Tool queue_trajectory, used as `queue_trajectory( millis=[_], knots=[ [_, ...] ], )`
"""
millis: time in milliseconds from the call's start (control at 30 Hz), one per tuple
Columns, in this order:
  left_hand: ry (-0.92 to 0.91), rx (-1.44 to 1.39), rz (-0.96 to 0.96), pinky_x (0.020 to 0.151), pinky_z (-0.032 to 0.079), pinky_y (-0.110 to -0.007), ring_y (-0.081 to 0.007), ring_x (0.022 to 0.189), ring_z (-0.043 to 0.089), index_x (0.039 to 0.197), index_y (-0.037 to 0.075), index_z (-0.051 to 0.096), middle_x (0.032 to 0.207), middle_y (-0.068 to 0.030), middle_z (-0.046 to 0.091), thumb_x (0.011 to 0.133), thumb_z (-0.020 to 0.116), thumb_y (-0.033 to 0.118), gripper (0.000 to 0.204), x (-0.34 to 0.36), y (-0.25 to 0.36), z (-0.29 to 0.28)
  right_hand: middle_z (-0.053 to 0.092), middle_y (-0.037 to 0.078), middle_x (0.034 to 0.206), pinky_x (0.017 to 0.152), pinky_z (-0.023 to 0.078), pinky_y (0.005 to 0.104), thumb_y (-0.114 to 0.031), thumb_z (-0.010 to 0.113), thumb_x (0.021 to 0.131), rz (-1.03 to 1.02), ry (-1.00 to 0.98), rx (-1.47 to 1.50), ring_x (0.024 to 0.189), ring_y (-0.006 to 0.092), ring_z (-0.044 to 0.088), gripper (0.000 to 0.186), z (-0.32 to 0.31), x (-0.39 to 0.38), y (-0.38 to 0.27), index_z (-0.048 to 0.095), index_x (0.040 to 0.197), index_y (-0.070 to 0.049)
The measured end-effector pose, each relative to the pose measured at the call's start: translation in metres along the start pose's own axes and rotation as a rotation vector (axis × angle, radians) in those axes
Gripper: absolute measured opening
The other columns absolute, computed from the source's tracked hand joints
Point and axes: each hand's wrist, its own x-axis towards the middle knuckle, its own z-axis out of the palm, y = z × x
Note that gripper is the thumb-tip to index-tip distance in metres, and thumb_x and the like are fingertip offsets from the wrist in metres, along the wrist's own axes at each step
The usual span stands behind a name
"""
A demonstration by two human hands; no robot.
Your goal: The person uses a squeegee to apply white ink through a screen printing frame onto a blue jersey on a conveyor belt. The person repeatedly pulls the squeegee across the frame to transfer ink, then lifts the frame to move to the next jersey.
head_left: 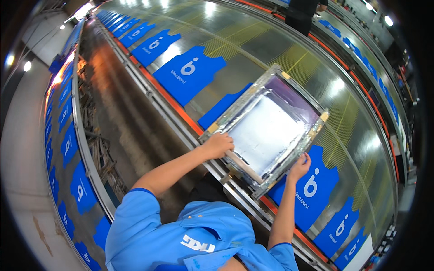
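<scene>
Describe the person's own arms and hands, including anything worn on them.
Short light-blue sleeves with darker blue trim at the hems leave both forearms bare. The left hand and right hand wear no gloves, and no watch or bracelet shows.

One left grip (218,145), one right grip (299,167) and one framed screen (266,133) are being shown; at the near right, three printed blue panels (314,207) are being seen, and at the far right, one other person (300,13).
</scene>
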Motion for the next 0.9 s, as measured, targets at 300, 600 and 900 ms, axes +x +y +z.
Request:
queue_trajectory(
  millis=[300,600,900],
  knots=[
    [-0.150,-0.113,0.054,0.090,0.046,-0.040,-0.0212,0.105,0.064,0.108,0.020,0.074,0.109,0.0015,0.073,0.065,0.072,0.005,0.045,0.000,-0.013,-0.024,0.041,-0.001,0.067,0.056,0.036,0.0334,-0.025,0.066,0.094,0.053,0.034,-0.118,0.062,0.0121,0.038,0.027,0.003,-0.004,-0.016,0.066,0.113,-0.006],
    [-0.079,-0.247,0.084,0.082,0.054,-0.044,-0.0276,0.094,0.069,0.106,0.021,0.075,0.101,-0.0045,0.074,0.073,0.072,0.009,0.035,0.140,-0.046,-0.047,0.051,0.006,0.073,0.063,0.042,0.0378,-0.028,0.067,0.094,0.312,-0.160,-0.215,0.068,0.0185,0.048,0.031,0.001,0.006,-0.019,0.066,0.119,-0.009],
    [-0.340,-0.140,0.144,0.086,0.055,-0.042,-0.0305,0.098,0.070,0.112,0.022,0.075,0.102,-0.0092,0.075,0.071,0.081,0.024,0.041,0.375,-0.088,-0.070,0.068,0.007,0.115,0.093,0.040,0.0464,-0.036,0.083,0.075,-0.413,-0.440,-0.857,0.112,0.0262,0.057,0.044,0.053,0.155,-0.112,0.074,0.114,-0.018]
  ],
)
